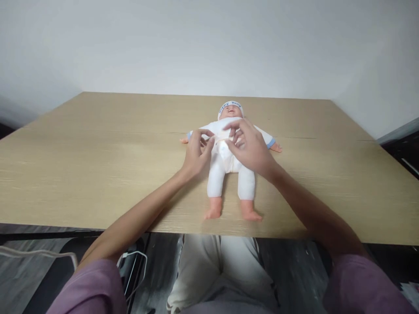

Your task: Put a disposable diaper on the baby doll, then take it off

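A baby doll [225, 172] in a white suit with blue cuffs and a white cap lies on its back on the wooden table [98, 165], feet toward me. My left hand [196, 152] pinches the white fabric at the doll's chest on its left side. My right hand [250, 146] rests over the doll's torso, fingers curled and pinching the suit fabric near the middle. Both hands hide most of the chest.
The table's near edge runs just above my lap. A white cable [39, 254] hangs below the table at the left. A plain white wall stands behind the table. Dark furniture [404, 152] shows at the far right.
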Action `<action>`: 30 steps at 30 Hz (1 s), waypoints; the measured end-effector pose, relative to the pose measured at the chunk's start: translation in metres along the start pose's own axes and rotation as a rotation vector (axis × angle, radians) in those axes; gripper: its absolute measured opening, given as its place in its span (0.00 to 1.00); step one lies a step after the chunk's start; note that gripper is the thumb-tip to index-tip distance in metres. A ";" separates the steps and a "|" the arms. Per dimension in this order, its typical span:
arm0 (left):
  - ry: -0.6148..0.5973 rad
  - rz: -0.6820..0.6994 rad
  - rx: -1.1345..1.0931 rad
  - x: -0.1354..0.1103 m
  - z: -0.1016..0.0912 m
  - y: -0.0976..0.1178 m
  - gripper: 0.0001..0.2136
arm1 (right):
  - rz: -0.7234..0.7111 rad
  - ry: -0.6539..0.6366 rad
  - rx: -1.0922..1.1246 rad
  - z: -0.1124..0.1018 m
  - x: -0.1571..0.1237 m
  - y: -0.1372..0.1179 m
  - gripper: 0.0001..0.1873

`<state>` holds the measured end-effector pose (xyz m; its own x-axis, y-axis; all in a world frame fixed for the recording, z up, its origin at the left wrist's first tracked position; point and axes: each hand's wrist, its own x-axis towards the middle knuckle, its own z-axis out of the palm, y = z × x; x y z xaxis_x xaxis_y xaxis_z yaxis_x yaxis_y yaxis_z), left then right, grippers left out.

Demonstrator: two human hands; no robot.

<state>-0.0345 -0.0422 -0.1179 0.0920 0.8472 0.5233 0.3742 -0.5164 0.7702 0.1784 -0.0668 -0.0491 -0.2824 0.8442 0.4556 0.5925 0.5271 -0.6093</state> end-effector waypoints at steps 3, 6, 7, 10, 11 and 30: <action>-0.296 0.135 0.114 -0.027 -0.012 0.025 0.14 | -0.036 -0.213 0.162 -0.006 -0.045 -0.001 0.05; -0.560 0.165 0.278 -0.043 -0.014 0.027 0.16 | -0.027 -0.334 0.100 -0.002 -0.071 0.019 0.05; -0.570 0.155 0.322 -0.044 -0.013 0.024 0.17 | -0.013 -0.338 0.057 0.000 -0.073 0.027 0.06; -0.515 0.122 0.409 -0.041 -0.010 0.013 0.19 | 0.042 -0.312 -0.040 0.002 -0.068 0.049 0.07; -0.504 0.114 0.419 -0.038 -0.009 0.010 0.19 | 0.056 -0.290 -0.063 0.002 -0.066 0.053 0.09; -0.438 0.055 0.233 -0.025 0.004 -0.005 0.17 | 0.010 -0.183 -0.221 0.019 -0.088 0.043 0.12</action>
<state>-0.0351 -0.0598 -0.1361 0.4777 0.8181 0.3203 0.5494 -0.5626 0.6177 0.2145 -0.1169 -0.1279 -0.3949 0.8637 0.3133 0.7404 0.5010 -0.4481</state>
